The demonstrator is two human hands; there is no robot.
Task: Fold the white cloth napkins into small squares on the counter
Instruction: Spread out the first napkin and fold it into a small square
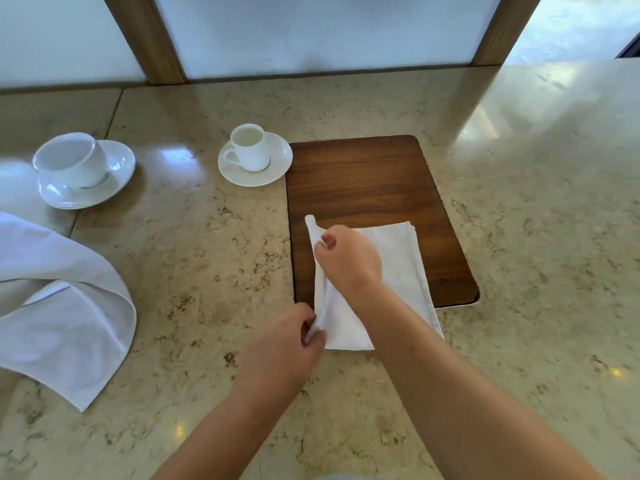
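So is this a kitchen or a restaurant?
Probably a café or hotel restaurant service counter, though I can't be sure: polished stone counter, white cups on saucers, and white cloth napkins being folded by both hands.

Left hand (280,344), right hand (349,258) pinch napkin (398,261) edge over wooden board (367,181).
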